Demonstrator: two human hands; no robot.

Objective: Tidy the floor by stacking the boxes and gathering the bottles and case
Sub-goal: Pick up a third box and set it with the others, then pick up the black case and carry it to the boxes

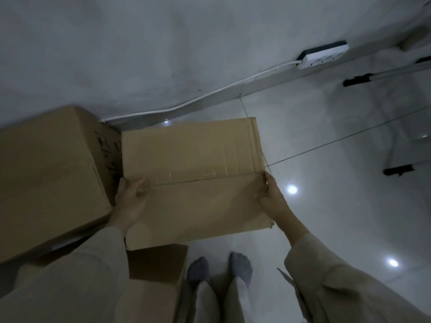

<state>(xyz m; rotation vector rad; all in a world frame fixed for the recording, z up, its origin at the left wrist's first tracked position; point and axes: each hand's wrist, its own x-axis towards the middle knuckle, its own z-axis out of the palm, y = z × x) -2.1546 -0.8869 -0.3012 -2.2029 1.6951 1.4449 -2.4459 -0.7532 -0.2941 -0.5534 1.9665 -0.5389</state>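
Note:
I hold a closed brown cardboard box (196, 173) in front of me, its taped top facing up. My left hand (130, 197) grips its left side and my right hand (271, 194) grips its right edge. To the left a larger cardboard box (49, 173) stands against the wall, touching or nearly touching the held box. Below it, an open cardboard box (154, 276) with a raised flap sits near my feet, partly hidden by my left sleeve. No bottles or case are in view.
A white power strip (323, 56) with its cable (210, 92) runs along the wall base. Black-footed metal legs (396, 170) stand at the right. The glossy white tiled floor (326, 206) stretches to the right. My socked feet (219, 269) are below the box.

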